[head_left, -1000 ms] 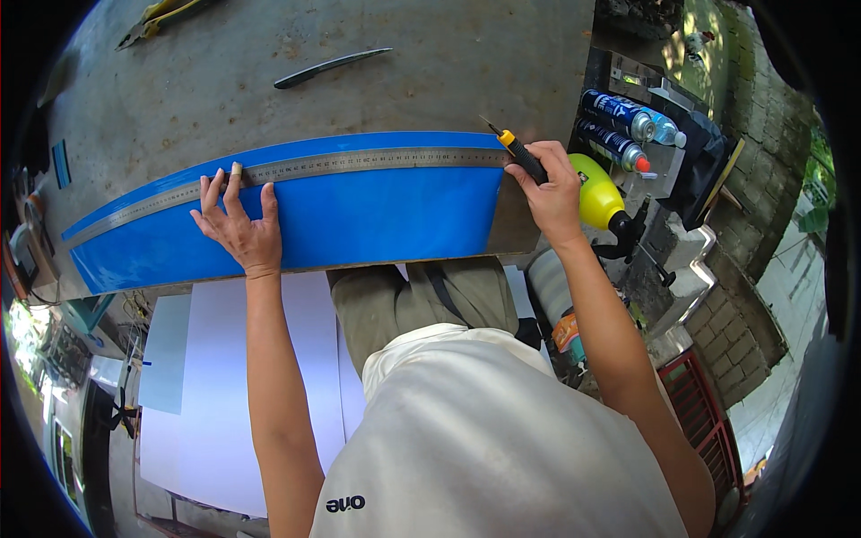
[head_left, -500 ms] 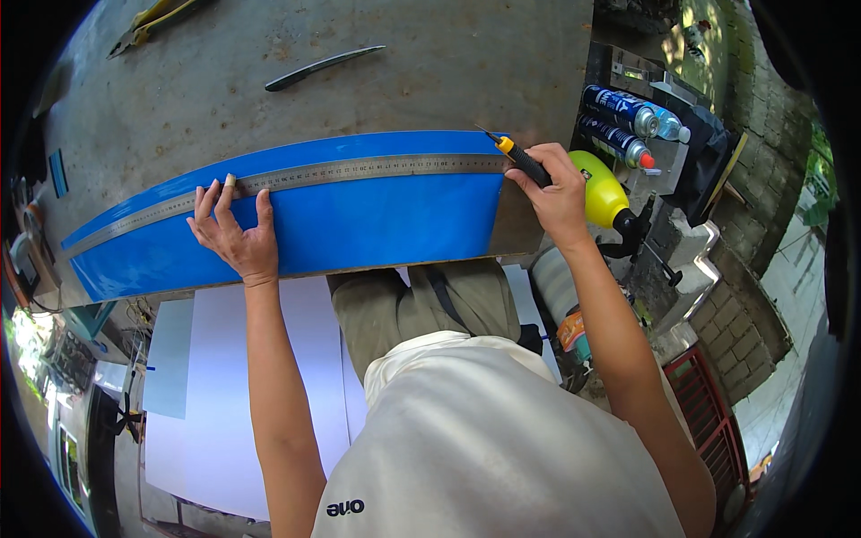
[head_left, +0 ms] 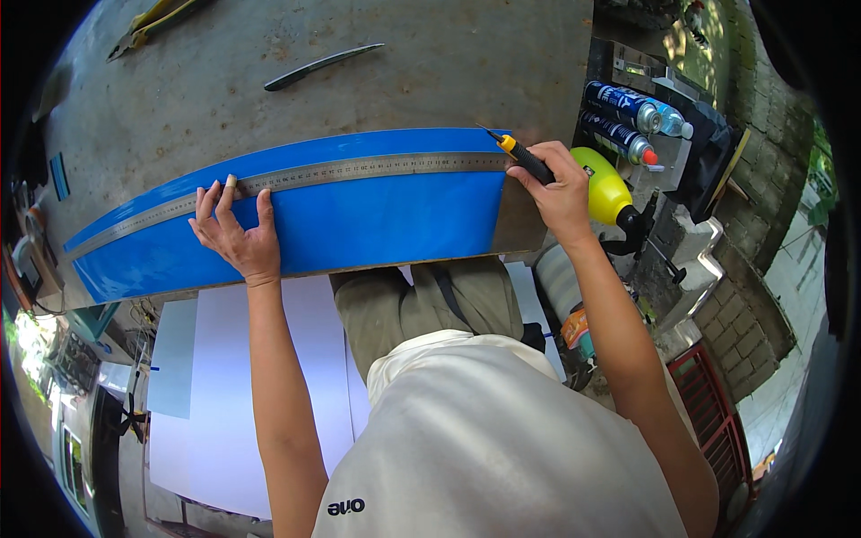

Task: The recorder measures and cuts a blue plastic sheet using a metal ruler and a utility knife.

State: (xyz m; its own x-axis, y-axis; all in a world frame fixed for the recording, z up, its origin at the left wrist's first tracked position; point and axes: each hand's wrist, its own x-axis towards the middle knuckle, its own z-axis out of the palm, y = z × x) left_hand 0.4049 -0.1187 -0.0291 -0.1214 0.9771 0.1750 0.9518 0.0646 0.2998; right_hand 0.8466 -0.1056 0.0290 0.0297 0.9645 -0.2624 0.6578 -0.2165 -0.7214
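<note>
A glossy blue sheet (head_left: 386,215) lies along the near edge of the metal tabletop. Across its length rests a long steel ruler (head_left: 359,169). My left hand (head_left: 235,235) presses on the ruler left of its middle, fingers spread; one fingertip has a pale wrap. At the sheet's right end, my right hand (head_left: 563,188) is closed around a utility knife (head_left: 527,160) with a black and yellow handle. Its blade points up and left, near the sheet's far right corner. Whether the tip touches the sheet I cannot tell.
Farther back on the tabletop (head_left: 466,81) lie a thin dark curved tool (head_left: 323,66) and yellow-handled pliers (head_left: 143,29). To the right stand a yellow-green spray bottle (head_left: 606,188), blue spray cans (head_left: 623,108) and a plastic bottle (head_left: 673,122). White sheets (head_left: 242,377) lie below the table edge.
Almost nothing differs. The whole view has shifted very slightly, and both hands keep their places on the ruler and the knife.
</note>
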